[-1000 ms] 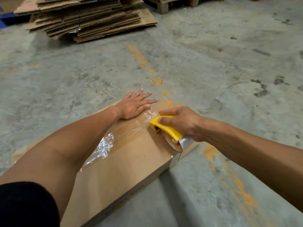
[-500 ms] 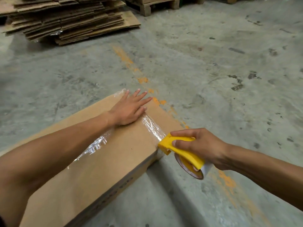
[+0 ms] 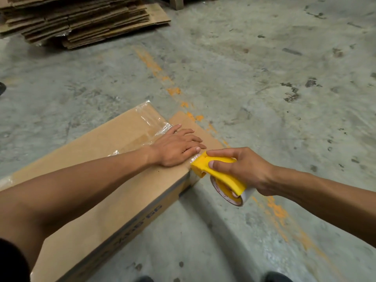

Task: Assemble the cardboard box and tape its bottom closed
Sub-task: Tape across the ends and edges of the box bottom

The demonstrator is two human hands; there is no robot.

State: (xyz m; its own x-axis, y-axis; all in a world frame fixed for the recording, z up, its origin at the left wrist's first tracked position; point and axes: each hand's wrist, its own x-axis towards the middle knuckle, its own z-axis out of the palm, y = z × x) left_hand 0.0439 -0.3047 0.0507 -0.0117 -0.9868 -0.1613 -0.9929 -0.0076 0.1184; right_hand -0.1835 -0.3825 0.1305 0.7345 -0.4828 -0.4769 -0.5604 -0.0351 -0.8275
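Pressing the box (image 3: 105, 180), left hand (image 3: 177, 146) (flat) beside dispenser (image 3: 217, 171).

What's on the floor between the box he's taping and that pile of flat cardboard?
Only bare concrete floor with a worn orange line, in the head view, between box and cardboard pile.

Stained concrete floor (image 3: 244, 58), worn orange line (image 3: 151, 64), flattened cardboard stack (image 3: 81, 19)

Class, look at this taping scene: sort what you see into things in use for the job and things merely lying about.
In use:
cardboard box
clear tape
yellow tape dispenser
left hand pressing the box top
right hand gripping the dispenser

Lying about:
stack of flattened cardboard
wooden pallet
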